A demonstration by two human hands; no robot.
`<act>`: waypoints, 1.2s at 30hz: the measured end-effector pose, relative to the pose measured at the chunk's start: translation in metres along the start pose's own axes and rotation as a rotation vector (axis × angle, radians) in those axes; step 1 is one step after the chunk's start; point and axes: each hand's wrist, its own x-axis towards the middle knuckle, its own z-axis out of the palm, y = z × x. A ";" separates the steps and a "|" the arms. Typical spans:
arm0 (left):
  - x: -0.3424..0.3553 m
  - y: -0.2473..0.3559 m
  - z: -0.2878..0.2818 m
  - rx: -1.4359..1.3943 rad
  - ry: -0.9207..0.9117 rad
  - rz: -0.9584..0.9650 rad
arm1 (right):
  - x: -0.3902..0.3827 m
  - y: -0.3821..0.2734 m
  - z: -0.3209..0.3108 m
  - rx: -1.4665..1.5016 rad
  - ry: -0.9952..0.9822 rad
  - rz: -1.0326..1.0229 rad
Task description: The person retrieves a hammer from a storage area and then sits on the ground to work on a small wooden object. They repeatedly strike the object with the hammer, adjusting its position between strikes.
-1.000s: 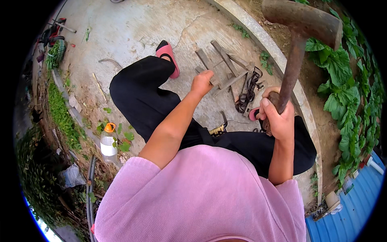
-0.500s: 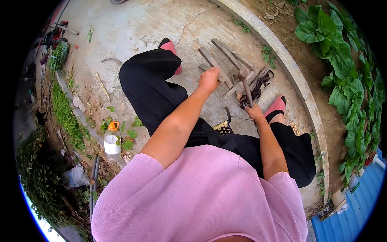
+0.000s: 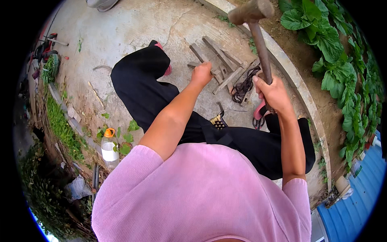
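My right hand (image 3: 275,95) is wrapped round the handle of a hammer (image 3: 262,44), which is raised upright with its blunt head at the top of the view. To the left and lower, my left hand (image 3: 202,75) is closed on a bar of a wooden frame (image 3: 219,50) resting on the concrete. The frame is made of several weathered slats, some crossing. A tangle of dark brown strips (image 3: 243,88) lies on its right part. Between my legs sits a small black-and-cream woven piece (image 3: 219,121). Dark loops like scissor handles (image 3: 258,122) show by my right shoe.
A low concrete kerb (image 3: 296,76) curves along the right, with leafy green plants (image 3: 338,52) beyond it. At the left stands a clear bottle with an orange cap (image 3: 109,147). A thin stick (image 3: 96,94) lies on the concrete. A grey shoe (image 3: 101,4) shows at the top edge.
My right hand has lifted the hammer from beside the frame up toward the camera. My left hand keeps its grip on the frame. More of the grey shoe shows at the top.
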 end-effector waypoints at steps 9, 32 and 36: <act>-0.001 0.004 -0.010 0.047 -0.094 0.041 | 0.043 0.172 0.040 -0.416 -0.065 0.231; 0.020 -0.001 -0.018 0.062 -0.109 -0.004 | 0.028 0.033 0.023 0.117 -0.018 -0.012; 0.022 0.005 -0.025 0.052 -0.146 -0.008 | 0.047 0.182 0.044 -0.276 0.024 0.267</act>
